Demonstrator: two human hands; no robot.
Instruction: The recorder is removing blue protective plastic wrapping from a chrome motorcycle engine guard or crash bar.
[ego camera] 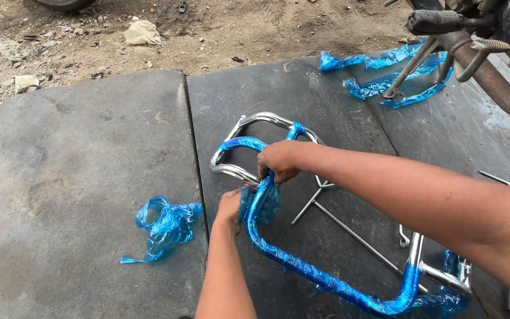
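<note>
A bent chrome tube guard (pixel 255 119) lies on a dark stone slab (pixel 90 153), much of it wound in blue plastic film (pixel 314 274). My right hand (pixel 278 161) grips the tube where the film ends near the middle bend. My left hand (pixel 230 208) pinches a loose bunch of the blue film just below it, pulled away from the tube. The far loop of the guard is bare shiny metal with one strip of film across it.
A crumpled wad of blue film (pixel 165 227) lies on the slab to the left. More torn film (pixel 385 74) lies under a motorcycle's stand and footpeg (pixel 438 23) at upper right. A thin cross wrench (pixel 326 207) lies by the guard. Dirt ground (pixel 208 29) beyond.
</note>
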